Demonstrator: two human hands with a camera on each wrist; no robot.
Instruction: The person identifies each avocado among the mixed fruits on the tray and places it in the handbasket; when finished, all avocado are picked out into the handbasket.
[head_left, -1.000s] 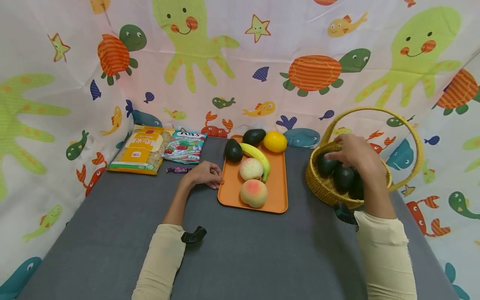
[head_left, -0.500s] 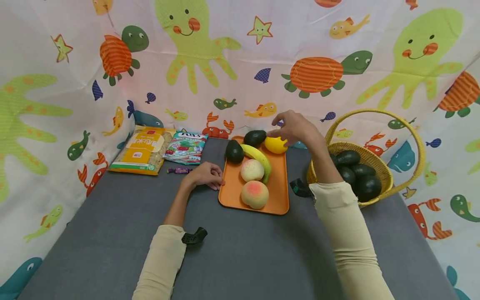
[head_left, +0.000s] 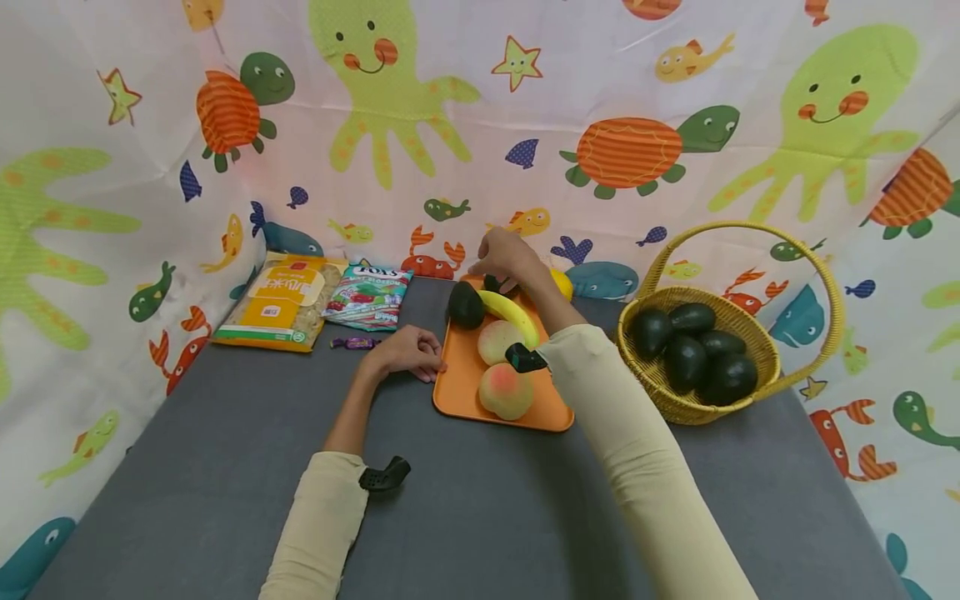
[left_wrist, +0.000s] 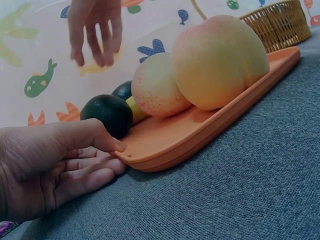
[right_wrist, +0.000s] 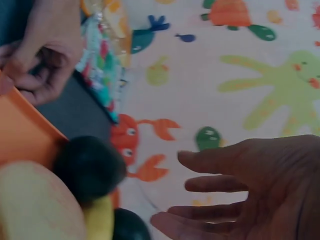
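My left hand (head_left: 405, 352) pinches the left rim of an orange tray (head_left: 462, 382), thumb on top and fingers beneath, as the left wrist view shows. My right hand (head_left: 512, 257) hovers over the tray's back edge; in the right wrist view its fingers are spread and hold nothing. Below it a dark avocado (left_wrist: 122, 90) lies partly hidden. On the tray also lie another avocado (head_left: 466, 306), a banana (head_left: 512, 313), two peaches (head_left: 506, 390) and a yellow lemon-like fruit (head_left: 562, 283), partly covered by my right arm.
To the right stands a yellow wicker basket (head_left: 671, 408) with a tall handle, holding several avocados (head_left: 686, 362). At the back left lie a yellow grain bag (head_left: 281, 300), a teal candy bag (head_left: 368, 297) and a small purple-wrapped candy (head_left: 355, 342). A patterned cloth hangs behind.
My right hand has moved left from over the basket, past the yellow fruit, to above the avocado at the tray's back. My left hand has stayed at the tray's rim.
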